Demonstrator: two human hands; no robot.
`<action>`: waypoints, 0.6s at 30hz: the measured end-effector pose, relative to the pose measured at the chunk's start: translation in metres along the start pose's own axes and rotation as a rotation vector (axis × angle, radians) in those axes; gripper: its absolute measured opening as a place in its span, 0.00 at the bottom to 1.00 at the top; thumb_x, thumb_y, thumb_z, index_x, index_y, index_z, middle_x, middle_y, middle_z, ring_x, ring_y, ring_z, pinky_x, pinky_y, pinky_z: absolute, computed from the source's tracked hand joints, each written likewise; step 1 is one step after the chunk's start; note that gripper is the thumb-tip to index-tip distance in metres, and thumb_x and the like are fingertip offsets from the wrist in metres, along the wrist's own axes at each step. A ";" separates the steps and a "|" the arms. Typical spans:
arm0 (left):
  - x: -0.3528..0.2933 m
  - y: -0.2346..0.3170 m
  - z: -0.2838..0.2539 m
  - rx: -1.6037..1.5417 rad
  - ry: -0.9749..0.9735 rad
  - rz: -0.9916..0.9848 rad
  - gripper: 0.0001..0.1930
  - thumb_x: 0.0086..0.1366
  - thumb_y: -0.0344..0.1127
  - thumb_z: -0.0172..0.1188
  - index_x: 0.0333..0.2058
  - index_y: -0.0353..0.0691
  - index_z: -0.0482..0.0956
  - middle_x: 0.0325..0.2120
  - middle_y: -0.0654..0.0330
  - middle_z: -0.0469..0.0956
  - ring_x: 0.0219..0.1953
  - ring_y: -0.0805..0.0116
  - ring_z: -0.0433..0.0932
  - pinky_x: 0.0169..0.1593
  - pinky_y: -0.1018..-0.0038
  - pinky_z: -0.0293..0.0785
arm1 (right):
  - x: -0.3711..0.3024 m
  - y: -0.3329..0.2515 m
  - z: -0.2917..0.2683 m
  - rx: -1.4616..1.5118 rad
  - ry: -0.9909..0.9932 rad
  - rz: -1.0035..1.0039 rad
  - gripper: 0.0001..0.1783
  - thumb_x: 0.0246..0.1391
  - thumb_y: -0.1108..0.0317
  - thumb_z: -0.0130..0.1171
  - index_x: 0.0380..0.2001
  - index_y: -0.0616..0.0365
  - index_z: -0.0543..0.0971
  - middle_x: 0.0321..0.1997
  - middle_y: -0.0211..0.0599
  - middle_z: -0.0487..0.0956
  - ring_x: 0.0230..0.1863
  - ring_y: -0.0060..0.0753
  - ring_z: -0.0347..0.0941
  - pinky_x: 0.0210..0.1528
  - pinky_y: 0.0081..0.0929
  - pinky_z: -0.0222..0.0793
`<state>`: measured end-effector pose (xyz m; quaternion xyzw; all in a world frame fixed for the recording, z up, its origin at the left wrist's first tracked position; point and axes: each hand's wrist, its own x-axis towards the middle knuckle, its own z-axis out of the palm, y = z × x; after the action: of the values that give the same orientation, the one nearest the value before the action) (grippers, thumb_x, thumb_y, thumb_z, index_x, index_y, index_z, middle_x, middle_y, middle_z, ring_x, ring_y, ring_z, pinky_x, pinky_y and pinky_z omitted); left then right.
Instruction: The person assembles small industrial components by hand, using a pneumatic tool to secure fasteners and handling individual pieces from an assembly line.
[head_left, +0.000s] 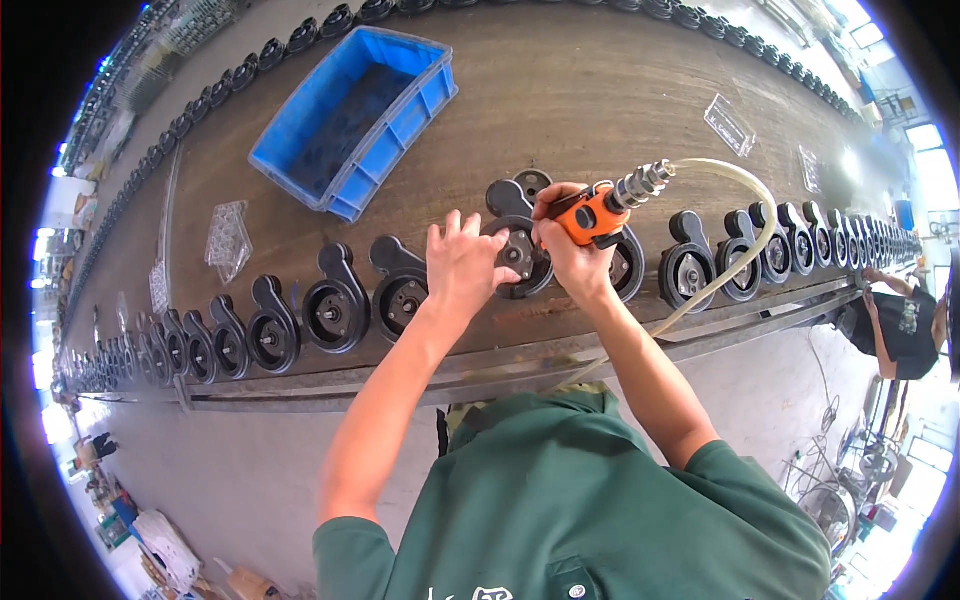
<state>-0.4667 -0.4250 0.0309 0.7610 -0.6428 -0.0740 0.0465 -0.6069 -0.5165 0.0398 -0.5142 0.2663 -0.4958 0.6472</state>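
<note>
My right hand (568,248) grips an orange pneumatic screwdriver (600,208) with a metal fitting and a clear air hose (745,235). Its tip points down at a black pump housing (517,240) on the brown workbench (600,90). My left hand (460,262) rests on the left side of that housing, fingers spread over it and steadying it. A second black part (532,182) lies just behind the housing. The screwdriver's bit is hidden behind my right hand.
A long row of black pump housings (335,305) lines the bench's near edge on both sides. A blue plastic bin (352,120) stands at the back left. Clear plastic bags (228,238) lie on the bench. Another person (900,325) works at the far right.
</note>
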 end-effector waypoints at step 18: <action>0.005 0.008 0.010 0.055 -0.050 -0.074 0.29 0.49 0.57 0.78 0.50 0.56 0.89 0.42 0.63 0.83 0.54 0.60 0.78 0.53 0.60 0.75 | 0.033 0.014 0.011 0.066 0.062 -0.089 0.12 0.51 0.84 0.55 0.39 0.64 0.78 0.31 0.35 0.80 0.26 0.23 0.78 0.28 0.19 0.73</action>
<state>-0.4750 -0.4308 0.0215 0.7832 -0.6170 -0.0767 0.0067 -0.5804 -0.5425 0.0355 -0.4884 0.2464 -0.5481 0.6327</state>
